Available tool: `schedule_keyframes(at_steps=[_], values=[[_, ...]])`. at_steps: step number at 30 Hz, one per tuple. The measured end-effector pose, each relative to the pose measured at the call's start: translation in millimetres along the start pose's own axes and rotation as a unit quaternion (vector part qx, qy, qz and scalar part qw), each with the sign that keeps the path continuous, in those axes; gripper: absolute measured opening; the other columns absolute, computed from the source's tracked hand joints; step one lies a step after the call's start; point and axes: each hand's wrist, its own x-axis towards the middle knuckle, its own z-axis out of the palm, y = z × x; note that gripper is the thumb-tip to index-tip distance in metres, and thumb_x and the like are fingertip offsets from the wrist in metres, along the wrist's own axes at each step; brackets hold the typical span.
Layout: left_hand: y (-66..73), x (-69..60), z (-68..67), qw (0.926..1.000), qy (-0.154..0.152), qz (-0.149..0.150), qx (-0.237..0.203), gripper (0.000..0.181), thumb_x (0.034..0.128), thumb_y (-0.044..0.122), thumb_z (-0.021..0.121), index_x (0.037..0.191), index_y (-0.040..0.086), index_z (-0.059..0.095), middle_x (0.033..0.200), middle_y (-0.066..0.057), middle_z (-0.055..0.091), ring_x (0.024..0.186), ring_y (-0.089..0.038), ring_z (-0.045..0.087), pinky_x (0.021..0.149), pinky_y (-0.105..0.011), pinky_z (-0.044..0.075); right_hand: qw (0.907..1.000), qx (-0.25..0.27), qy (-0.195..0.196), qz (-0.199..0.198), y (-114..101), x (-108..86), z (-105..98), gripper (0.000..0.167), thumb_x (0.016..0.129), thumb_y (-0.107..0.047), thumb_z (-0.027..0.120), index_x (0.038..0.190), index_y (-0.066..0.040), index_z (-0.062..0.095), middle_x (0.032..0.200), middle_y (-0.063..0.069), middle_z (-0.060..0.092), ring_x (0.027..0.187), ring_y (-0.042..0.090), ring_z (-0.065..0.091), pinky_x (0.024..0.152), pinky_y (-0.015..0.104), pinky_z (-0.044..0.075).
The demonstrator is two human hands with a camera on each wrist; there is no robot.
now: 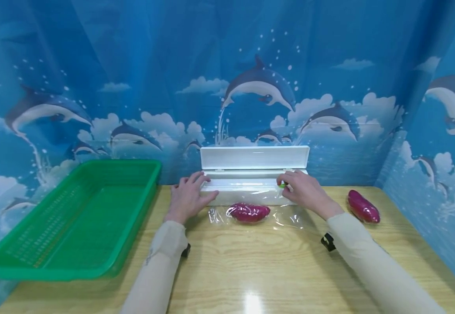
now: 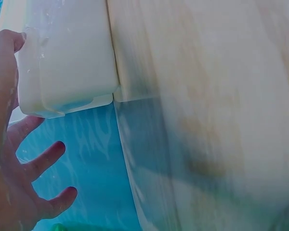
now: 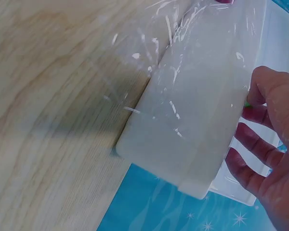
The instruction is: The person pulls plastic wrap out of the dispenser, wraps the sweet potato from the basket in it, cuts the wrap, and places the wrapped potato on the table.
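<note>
A long white cling film dispenser (image 1: 247, 196) stands against the backdrop with its lid (image 1: 254, 158) raised. My left hand (image 1: 189, 196) rests on its left end, thumb along the front edge; in the left wrist view the other visible fingers (image 2: 50, 154) spread past the end. My right hand (image 1: 302, 192) pinches a small green slide cutter (image 1: 282, 185) on the dispenser's right part, mostly hidden by the fingertips. Clear cling film (image 1: 290, 216) drapes over the front onto the table. A purple sweet potato (image 1: 248, 212) lies under or in the film at the middle.
A large green plastic basket (image 1: 111, 257) stands on the left of the wooden table (image 1: 231, 266). Another purple sweet potato (image 1: 363, 207) lies to the right, beyond my right forearm. A blue dolphin-print curtain (image 1: 164, 78) closes off the back and the right side.
</note>
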Motion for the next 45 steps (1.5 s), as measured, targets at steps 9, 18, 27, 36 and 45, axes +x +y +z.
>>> schedule_keyframes(at_steps=[9, 18, 27, 36, 45], values=[[-1.3, -1.0, -0.4, 0.9999, -0.006, -0.004, -0.010, 0.060, 0.0939, 0.069, 0.054, 0.137, 0.027, 0.057, 0.163, -0.005, 0.041, 0.135, -0.046, 0.048, 0.104, -0.083, 0.033, 1.0000, -0.006, 0.001, 0.006, 6.4, -4.3, -1.5, 0.023, 0.086, -0.006, 0.073, 0.107, -0.013, 0.072, 0.096, 0.001, 0.071, 0.086, 0.020, 0.063, 0.069, 0.037, 0.055], [1.2, -2.2, 2.9, 0.9999, -0.011, -0.006, -0.010, 0.061, 0.0937, 0.070, 0.053, 0.137, 0.028, 0.057, 0.162, -0.004, 0.041, 0.135, -0.046, 0.048, 0.104, -0.082, 0.034, 0.9998, -0.017, 0.007, -0.005, 8.6, -8.9, -2.0, 0.021, 0.086, -0.007, 0.073, 0.106, -0.013, 0.072, 0.096, 0.001, 0.073, 0.080, 0.019, 0.059, 0.063, 0.033, 0.049], [2.5, -2.6, 7.3, 0.9999, -0.009, -0.005, -0.010, 0.062, 0.0936, 0.071, 0.052, 0.137, 0.028, 0.057, 0.163, -0.002, 0.041, 0.135, -0.044, 0.049, 0.104, -0.082, 0.034, 0.9996, -0.025, 0.011, 0.001, 13.1, -15.7, -2.5, 0.021, 0.087, -0.008, 0.073, 0.107, -0.013, 0.072, 0.097, 0.001, 0.074, 0.079, 0.018, 0.058, 0.062, 0.030, 0.047], [1.5, -2.4, 5.4, 0.9998, -0.010, -0.010, -0.010, 0.061, 0.0940, 0.071, 0.052, 0.137, 0.028, 0.056, 0.163, -0.003, 0.040, 0.136, -0.045, 0.048, 0.106, -0.082, 0.032, 0.9988, -0.030, 0.014, 0.035, 35.0, -33.6, -10.0, 0.019, 0.087, -0.005, 0.071, 0.104, -0.013, 0.070, 0.094, 0.002, 0.073, 0.084, 0.022, 0.058, 0.059, 0.030, 0.045], [-0.8, -1.8, -0.6, 0.9999, -0.004, -0.008, -0.007, 0.060, 0.0941, 0.070, 0.053, 0.137, 0.027, 0.057, 0.163, -0.004, 0.041, 0.135, -0.043, 0.049, 0.105, -0.081, 0.034, 0.9992, -0.007, 0.025, 0.030, 46.7, -39.0, -12.1, 0.019, 0.087, -0.003, 0.071, 0.104, -0.010, 0.070, 0.095, 0.005, 0.073, 0.082, 0.020, 0.063, 0.064, 0.036, 0.051]])
